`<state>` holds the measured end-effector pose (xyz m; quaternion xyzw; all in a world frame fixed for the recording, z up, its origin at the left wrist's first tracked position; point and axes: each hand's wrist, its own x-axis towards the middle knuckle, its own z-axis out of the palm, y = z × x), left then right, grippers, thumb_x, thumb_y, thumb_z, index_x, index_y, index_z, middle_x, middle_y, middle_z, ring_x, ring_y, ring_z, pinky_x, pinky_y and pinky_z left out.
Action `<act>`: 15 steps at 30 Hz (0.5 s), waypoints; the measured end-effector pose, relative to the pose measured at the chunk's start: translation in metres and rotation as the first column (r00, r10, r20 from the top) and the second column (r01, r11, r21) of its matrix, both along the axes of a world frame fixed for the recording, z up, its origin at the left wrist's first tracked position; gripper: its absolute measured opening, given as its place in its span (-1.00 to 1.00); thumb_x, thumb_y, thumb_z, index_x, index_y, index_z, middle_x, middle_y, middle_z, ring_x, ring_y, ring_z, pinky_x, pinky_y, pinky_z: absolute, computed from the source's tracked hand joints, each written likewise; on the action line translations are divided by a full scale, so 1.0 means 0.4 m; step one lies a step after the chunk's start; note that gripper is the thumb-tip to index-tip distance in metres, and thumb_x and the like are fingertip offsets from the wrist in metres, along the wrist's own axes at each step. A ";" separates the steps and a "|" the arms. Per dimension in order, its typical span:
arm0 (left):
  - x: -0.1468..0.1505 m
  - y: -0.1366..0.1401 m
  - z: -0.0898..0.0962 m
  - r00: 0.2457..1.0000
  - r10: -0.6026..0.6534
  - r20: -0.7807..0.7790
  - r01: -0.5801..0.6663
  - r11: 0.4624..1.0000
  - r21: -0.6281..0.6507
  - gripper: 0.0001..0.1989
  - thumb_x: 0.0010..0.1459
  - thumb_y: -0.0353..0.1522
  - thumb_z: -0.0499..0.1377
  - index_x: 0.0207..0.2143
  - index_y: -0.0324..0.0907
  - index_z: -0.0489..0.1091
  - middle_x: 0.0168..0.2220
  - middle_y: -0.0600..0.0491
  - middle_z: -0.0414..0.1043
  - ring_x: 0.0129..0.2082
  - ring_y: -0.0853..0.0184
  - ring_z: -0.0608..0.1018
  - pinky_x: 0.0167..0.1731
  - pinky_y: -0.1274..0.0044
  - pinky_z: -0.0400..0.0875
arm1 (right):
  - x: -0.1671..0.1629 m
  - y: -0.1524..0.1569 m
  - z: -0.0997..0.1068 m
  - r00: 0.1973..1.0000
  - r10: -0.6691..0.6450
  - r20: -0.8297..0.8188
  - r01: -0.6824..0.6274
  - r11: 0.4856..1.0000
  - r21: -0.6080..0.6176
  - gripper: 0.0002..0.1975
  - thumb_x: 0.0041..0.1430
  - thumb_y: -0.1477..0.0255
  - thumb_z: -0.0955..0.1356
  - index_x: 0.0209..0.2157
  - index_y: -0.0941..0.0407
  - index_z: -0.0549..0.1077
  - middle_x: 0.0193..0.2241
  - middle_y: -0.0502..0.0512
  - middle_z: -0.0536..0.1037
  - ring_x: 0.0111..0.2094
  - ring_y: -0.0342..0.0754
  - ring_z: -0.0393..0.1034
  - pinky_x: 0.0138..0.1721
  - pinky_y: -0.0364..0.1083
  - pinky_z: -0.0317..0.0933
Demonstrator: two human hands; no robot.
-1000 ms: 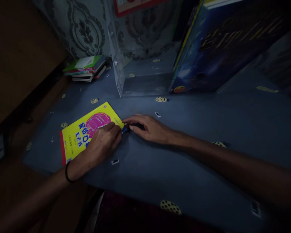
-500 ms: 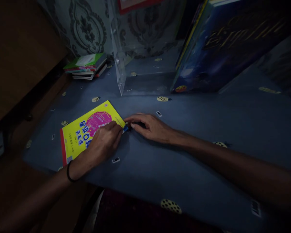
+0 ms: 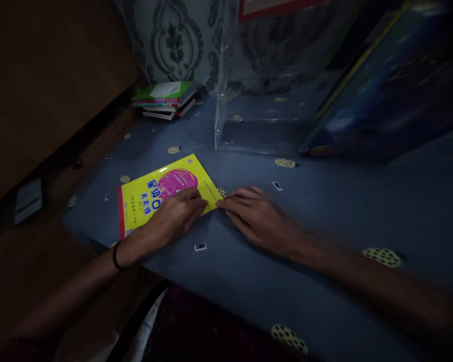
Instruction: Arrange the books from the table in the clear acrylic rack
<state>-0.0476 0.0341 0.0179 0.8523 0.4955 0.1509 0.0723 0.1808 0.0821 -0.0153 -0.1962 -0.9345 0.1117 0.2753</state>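
Observation:
A yellow workbook (image 3: 139, 197) with a red spine, a pink circle and blue lettering lies flat on the table. My left hand (image 3: 177, 211) rests over its near edge, fingers curled together on the cover; its fingertips are hidden, so anything under them cannot be seen. A dark band circles that wrist. My right hand (image 3: 254, 216) is at the workbook's right corner, its fingers pressed together with the tips on that corner.
Behind the workbook stands a clear plastic rack (image 3: 264, 136) with large blue books (image 3: 392, 110) at its right. A small stack of books (image 3: 166, 95) lies at the back left. Pineapple prints dot the blue tablecloth (image 3: 324, 201). A chair seat (image 3: 204, 322) is below the near edge.
The view has swung left, shifting everything rightward. At the workbook's right corner, a blue patch showed by my right hand; now the corner looks yellow and flat. My right thumb has closed toward its fingers.

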 end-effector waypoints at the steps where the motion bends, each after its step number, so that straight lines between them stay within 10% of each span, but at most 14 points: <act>1: -0.035 0.012 0.009 0.999 0.038 -0.028 -0.038 0.999 0.004 -0.72 0.41 -0.36 -0.02 -0.18 -0.20 0.49 -0.17 -0.06 0.47 -0.19 0.27 0.53 -0.19 0.42 0.47 | -0.003 -0.009 0.001 1.000 -0.016 0.023 0.015 0.999 0.038 -0.73 0.34 0.57 0.23 -0.09 0.16 0.53 -0.26 0.21 0.64 -0.20 0.07 0.46 -0.09 0.09 0.30; 8: -0.301 0.039 0.022 0.930 0.306 -0.206 -0.310 0.951 0.013 -0.60 0.40 -0.24 -0.04 0.15 -0.17 0.40 0.01 -0.12 0.47 -0.04 0.16 0.52 -0.08 0.34 0.45 | -0.029 -0.059 0.001 0.967 -0.131 0.218 0.083 0.973 0.213 -0.70 0.33 0.60 0.18 -0.11 0.18 0.51 -0.11 0.30 0.64 -0.07 0.15 0.48 0.05 0.17 0.26; 15: -0.295 -0.062 0.001 0.832 0.490 -0.259 -0.471 0.872 0.134 -0.65 0.36 -0.20 0.03 -0.02 -0.12 0.51 -0.16 -0.06 0.49 -0.24 0.21 0.56 -0.38 0.49 0.41 | -0.086 0.095 -0.013 0.930 -0.229 0.287 0.195 0.970 0.142 -0.63 0.42 0.32 0.17 0.12 0.19 0.35 0.11 0.40 0.50 0.14 0.24 0.38 0.05 0.23 0.30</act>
